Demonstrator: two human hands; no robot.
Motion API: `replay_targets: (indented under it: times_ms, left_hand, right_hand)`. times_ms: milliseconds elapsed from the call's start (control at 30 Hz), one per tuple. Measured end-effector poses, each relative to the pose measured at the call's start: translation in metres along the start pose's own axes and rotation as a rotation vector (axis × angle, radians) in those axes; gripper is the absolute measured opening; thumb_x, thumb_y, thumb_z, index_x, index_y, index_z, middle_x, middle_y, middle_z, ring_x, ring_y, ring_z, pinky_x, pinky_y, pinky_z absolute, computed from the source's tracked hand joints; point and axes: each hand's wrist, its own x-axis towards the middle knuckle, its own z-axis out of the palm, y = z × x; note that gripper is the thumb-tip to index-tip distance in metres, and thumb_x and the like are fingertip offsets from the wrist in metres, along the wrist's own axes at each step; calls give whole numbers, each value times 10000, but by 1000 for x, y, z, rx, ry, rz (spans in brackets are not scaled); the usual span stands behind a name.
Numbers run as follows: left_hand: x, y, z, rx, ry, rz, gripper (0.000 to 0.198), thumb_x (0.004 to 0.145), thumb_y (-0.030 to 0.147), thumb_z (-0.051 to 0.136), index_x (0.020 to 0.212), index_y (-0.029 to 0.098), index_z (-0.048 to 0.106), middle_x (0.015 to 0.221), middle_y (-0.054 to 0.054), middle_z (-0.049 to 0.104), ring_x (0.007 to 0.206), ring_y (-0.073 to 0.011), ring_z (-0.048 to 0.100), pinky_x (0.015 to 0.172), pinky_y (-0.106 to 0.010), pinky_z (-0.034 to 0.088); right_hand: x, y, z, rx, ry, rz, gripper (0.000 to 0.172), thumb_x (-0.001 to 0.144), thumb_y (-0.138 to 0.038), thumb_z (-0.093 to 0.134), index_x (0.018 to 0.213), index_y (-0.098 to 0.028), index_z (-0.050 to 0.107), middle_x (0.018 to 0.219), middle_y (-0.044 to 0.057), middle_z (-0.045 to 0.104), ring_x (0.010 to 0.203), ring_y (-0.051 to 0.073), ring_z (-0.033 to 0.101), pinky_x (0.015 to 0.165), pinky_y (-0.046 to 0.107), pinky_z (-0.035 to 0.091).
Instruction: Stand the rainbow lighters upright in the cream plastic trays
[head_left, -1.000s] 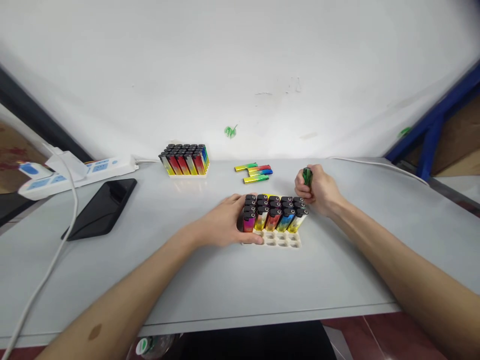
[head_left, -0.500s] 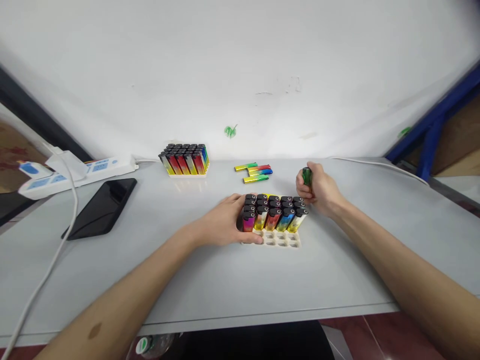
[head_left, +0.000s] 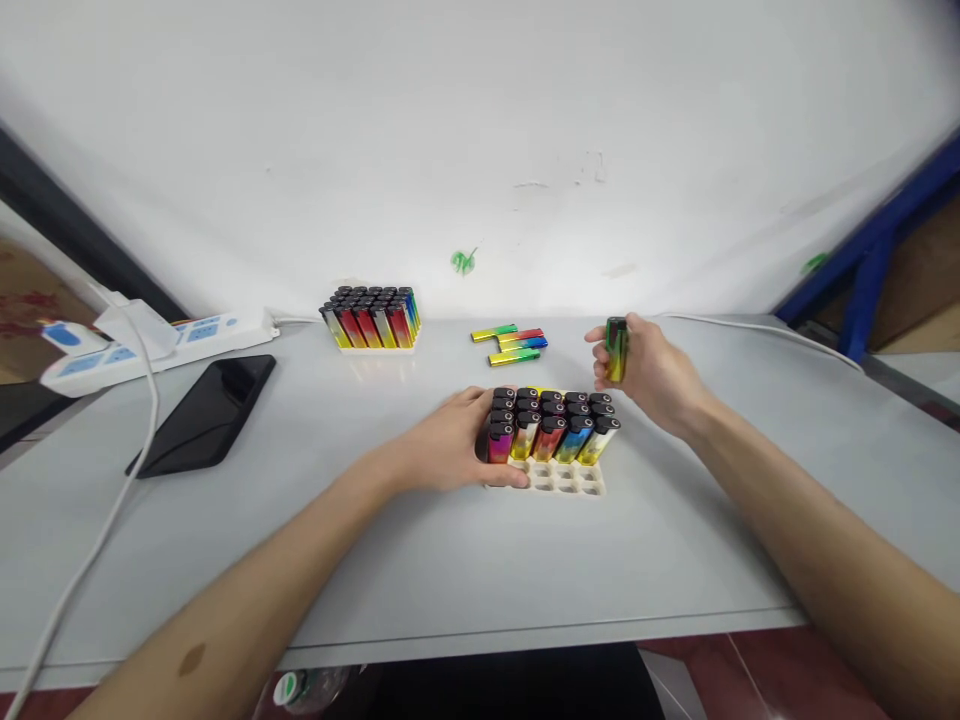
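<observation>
My left hand (head_left: 439, 445) grips the left side of a cream-coloured tray (head_left: 568, 488), thumb along its front edge, fingers partly hidden behind the lighters. Rows of lighters with black tops, such as a red one (head_left: 550, 440), stand in the tray; the front holes hold none. My right hand (head_left: 664, 375) is raised beyond the tray's far right corner. Between its thumb and fingers is a green-and-yellow lighter (head_left: 616, 355), held upright, with other fingers extended to the left.
Several shiny coloured slim pieces (head_left: 514, 356) lie behind the tray. A second tray full of lighters (head_left: 371, 325) stands by the wall. To the left are a black phone (head_left: 206, 418), a power strip (head_left: 199, 338) and a white cable (head_left: 112, 520).
My right hand has lifted slightly and loosened its fingers, so more of the green-and-yellow lighter shows. My left hand stays on the tray.
</observation>
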Motion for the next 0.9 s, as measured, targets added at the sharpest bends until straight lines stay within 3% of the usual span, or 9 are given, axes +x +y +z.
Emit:
replay_targets:
  times_ms: [67,133,233,400,533,700,900]
  left_hand:
    - [0,0,0,0,-2,4,852,685,623,842,1405,273,551,1404,-114,608,1374,-363,507,1130,-518,446]
    - [0,-1,0,-3,-3,8,859,685,614,847,1413,271,545,1416,-112,606,1386,-360,497,1140,-513,440]
    - [0,-2,1,-3,-2,19,862,686,629,841,1408,261,547,1427,-114,602,1384,-358,499,1142,-511,441]
    - [0,-3,1,8,-3,18,882,690,626,841,1429,257,531,1420,-115,604,1381,-358,503,1147,-508,439]
    - [0,-3,2,9,0,6,902,690,618,847,1450,264,515,1443,-117,582,1403,-353,484,1162,-498,428]
    - [3,-6,1,-4,-14,14,983,626,667,873,1455,279,514,1435,-117,577,1392,-368,482,1157,-513,425]
    - [4,-5,1,-24,-14,24,942,624,682,871,1424,312,539,1404,-98,591,1356,-368,492,1129,-533,437]
  right_hand:
    - [-2,-6,-5,-24,-62,-87,368,978,-560,544,917,-236,709,801,42,582,767,187,594,751,356,565]
    - [-6,-13,-12,-81,-102,-183,275,943,-514,650,911,-252,724,892,47,639,856,197,615,828,372,544]
    - [-13,-26,-22,-163,-75,-295,222,874,-484,757,853,-264,734,967,37,666,833,182,591,739,339,502]
    - [-25,-39,-26,-46,-170,-300,291,803,-536,817,846,-262,731,726,6,592,599,141,505,530,295,439]
    - [-34,-37,-15,-122,-276,-378,236,802,-461,845,884,-271,731,794,-3,676,709,157,609,634,306,509]
    - [-48,-26,6,-537,-262,-655,204,778,-350,878,849,-249,715,891,23,717,876,207,667,792,362,536]
    - [-59,-12,26,-758,-269,-920,201,816,-307,857,889,-231,686,851,35,711,903,223,634,720,338,535]
